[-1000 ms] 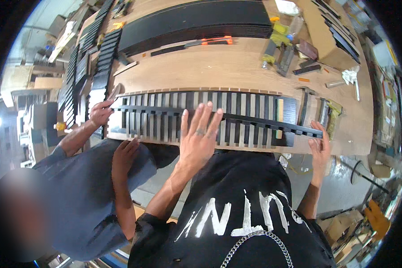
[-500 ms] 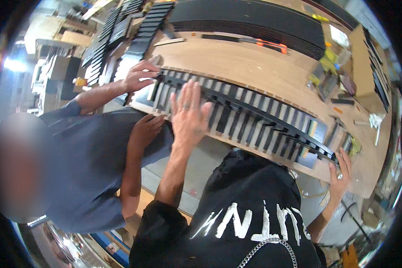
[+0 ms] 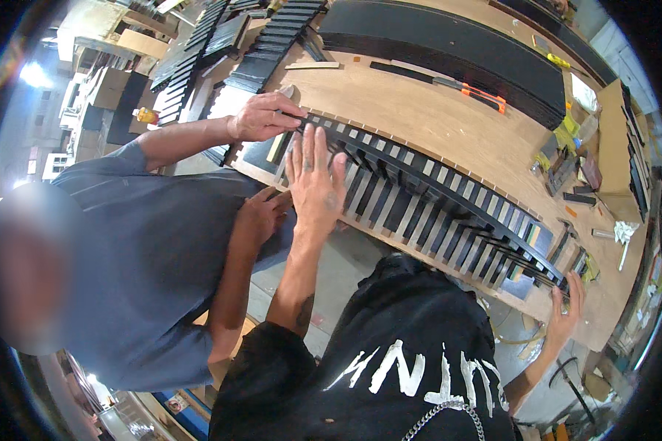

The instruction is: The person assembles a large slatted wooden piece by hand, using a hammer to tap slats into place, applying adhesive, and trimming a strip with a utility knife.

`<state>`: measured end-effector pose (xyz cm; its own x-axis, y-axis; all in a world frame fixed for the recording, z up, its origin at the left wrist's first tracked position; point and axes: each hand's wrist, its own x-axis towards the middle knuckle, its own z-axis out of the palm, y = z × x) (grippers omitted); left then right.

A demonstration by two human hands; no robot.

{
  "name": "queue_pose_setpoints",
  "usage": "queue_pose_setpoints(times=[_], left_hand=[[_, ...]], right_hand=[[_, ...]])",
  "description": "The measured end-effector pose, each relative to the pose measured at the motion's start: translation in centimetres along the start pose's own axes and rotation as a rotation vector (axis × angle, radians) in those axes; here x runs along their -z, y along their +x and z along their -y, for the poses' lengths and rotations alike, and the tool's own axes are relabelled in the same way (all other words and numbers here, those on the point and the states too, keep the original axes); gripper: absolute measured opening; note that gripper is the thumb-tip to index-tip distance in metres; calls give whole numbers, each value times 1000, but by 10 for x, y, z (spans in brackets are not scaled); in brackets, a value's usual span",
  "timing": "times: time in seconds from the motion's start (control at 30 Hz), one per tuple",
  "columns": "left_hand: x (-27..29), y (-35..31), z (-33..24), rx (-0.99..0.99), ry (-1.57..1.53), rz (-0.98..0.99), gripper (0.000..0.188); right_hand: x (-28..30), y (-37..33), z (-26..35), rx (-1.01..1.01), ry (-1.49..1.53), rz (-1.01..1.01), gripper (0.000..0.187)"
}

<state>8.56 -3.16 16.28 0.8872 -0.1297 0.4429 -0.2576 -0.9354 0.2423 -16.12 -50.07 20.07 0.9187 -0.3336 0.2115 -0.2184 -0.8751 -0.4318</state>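
Note:
A long black slotted bar (image 3: 449, 180) lies lengthwise over a row of black and light slats on the bench. My left hand (image 3: 316, 184) is open, fingers stretched out, over the bar's left part. My right hand (image 3: 565, 312) has its thumb and fingers around the bar's right end. At the left end, a co-worker's hand (image 3: 268, 117) holds the bar close to my left fingertips. The co-worker's other hand (image 3: 263, 215) rests by the bench's near edge. Whether my left palm presses on the slats cannot be told.
Behind the bar, an orange and grey utility knife (image 3: 482, 95) lies on the wooden bench (image 3: 412, 110) before a stack of long black boards (image 3: 449, 55). A hammer (image 3: 565, 234) and a cardboard box (image 3: 616, 140) are at right. Slatted black panels (image 3: 276, 48) stand far left.
The scene has shifted right and slightly down in the view. My left hand is nearer the bar's left end and the co-worker's hand. My right hand stays at the right end.

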Motion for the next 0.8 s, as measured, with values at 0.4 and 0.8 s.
queue_pose_setpoints(times=[0.4, 0.8], left_hand=[[-1, -7, -48, -189, -106, 186, 53], [6, -29, -97, -437, -168, 326, 51]], right_hand=[[-42, -19, 47, 68, -441, -185, 36], [-48, -23, 74, 137, -305, -161, 36]])
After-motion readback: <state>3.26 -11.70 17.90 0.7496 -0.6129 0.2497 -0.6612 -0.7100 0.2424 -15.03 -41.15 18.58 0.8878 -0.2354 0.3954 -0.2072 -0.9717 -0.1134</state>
